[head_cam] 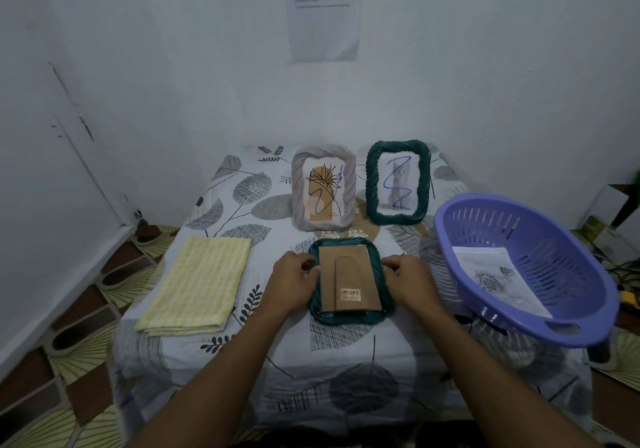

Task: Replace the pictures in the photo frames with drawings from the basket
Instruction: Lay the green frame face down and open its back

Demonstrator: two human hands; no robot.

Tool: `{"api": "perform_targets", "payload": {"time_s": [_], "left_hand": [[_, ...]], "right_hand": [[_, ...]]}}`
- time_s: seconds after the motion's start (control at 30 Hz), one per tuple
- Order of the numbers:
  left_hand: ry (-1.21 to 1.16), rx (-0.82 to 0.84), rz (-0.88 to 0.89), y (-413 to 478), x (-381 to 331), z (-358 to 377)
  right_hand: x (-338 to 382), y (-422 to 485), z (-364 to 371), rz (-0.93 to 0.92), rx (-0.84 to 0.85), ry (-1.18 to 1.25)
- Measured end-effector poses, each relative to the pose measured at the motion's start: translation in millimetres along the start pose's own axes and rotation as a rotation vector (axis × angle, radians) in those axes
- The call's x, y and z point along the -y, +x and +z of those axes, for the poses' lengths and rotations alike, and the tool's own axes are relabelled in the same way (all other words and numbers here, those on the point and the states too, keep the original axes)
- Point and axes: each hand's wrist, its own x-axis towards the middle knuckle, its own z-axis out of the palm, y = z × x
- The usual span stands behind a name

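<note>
Three frames: beige frame [323, 188], green frame [398, 183] upright; face-down frame [348, 274] unopened.
Hands: left hand [294, 281], right hand [410, 281] grasping its sides.
Basket [561, 247]: drawing [498, 274] unused.

Nothing can be read for certain. The printed sheet [323, 15] on the wall [173, 67] carries several lines of text, too blurred to read. A barcode sticker [350, 294] with an orange strip sits on the cardboard back [360, 267] of the face-down teal frame [349, 319]; its digits are illegible.
</note>
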Motion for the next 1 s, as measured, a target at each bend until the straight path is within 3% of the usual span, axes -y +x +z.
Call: {"api": "perform_targets", "payload": {"time_s": [0.2,0.47,0.7,1.0], "left_hand": [[0.036,-0.072,-0.022,-0.7,-12.7,18.2],[0.384,0.09,-0.118,0.1,-40.6,26.5],[0.417,0.086,-0.17,-4.0,-48.1,30.1],[0.208,-0.012,-0.202,-6.1,-48.8,16.2]], "right_hand": [[-1.6,-1.5,-2.8,-0.016,0.011,0.106],[-3.9,-9.2,-5.2,-0.059,0.022,0.09],[0.8,-12.2,-11.2,-0.13,0.109,0.011],[-0.2,-11.1,-10.0,-0.156,0.1,-0.017]]}}
